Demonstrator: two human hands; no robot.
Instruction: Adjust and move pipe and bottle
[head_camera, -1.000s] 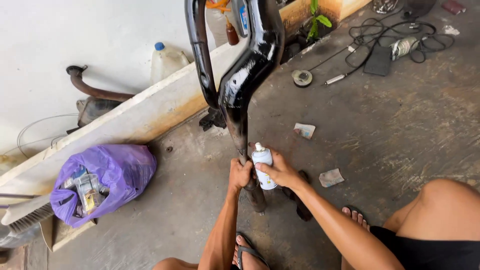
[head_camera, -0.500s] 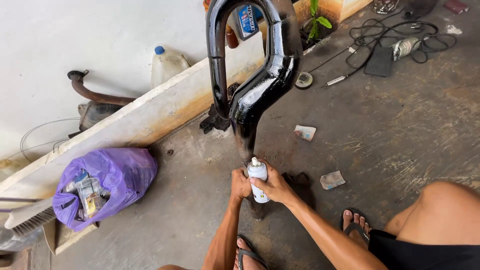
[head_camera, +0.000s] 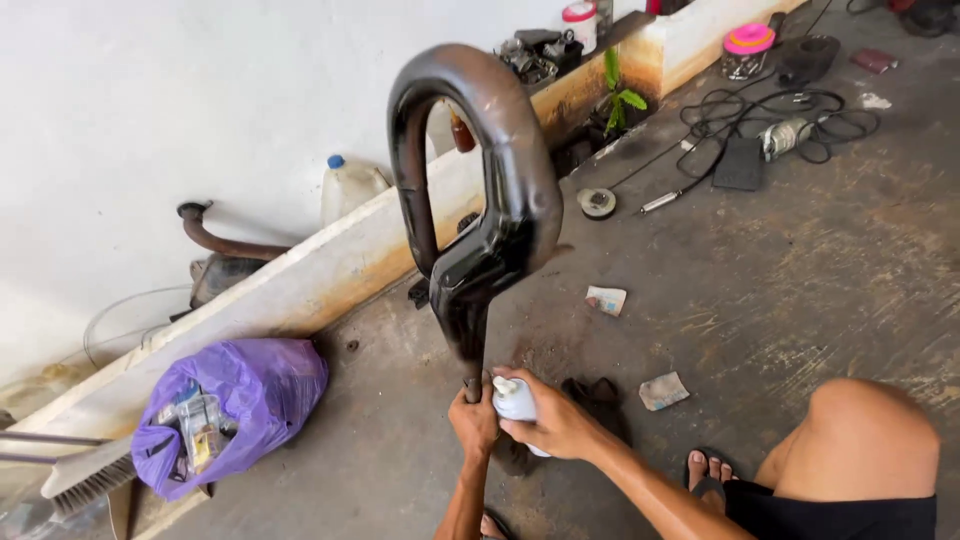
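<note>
On the concrete floor (head_camera: 800, 300), black curved pipe (head_camera: 480, 220) stands upright; left hand (head_camera: 472, 420) grips its lower end, right hand (head_camera: 555, 420) is closed around a white bottle (head_camera: 515, 402) beside it. Risk: top-heavy pipe tips if grip loosens; purple bag (head_camera: 235, 400) near ledge.

Lower end of the black exhaust pipe (head_camera: 478, 250) hidden inside the left hand (head_camera: 474, 420); can't see what it rests on. White bottle (head_camera: 516, 402) mostly covered by right hand (head_camera: 556, 422), only cap and upper body show. Both forearms cut by bottom edge. Broom (head_camera: 85, 475) cut off at left edge. Contents of purple bag (head_camera: 235, 405) too jumbled to identify. Items on the ledge (head_camera: 300, 285) top centre too small to tell. Cable coil (head_camera: 800, 115) partly out of frame.
</note>
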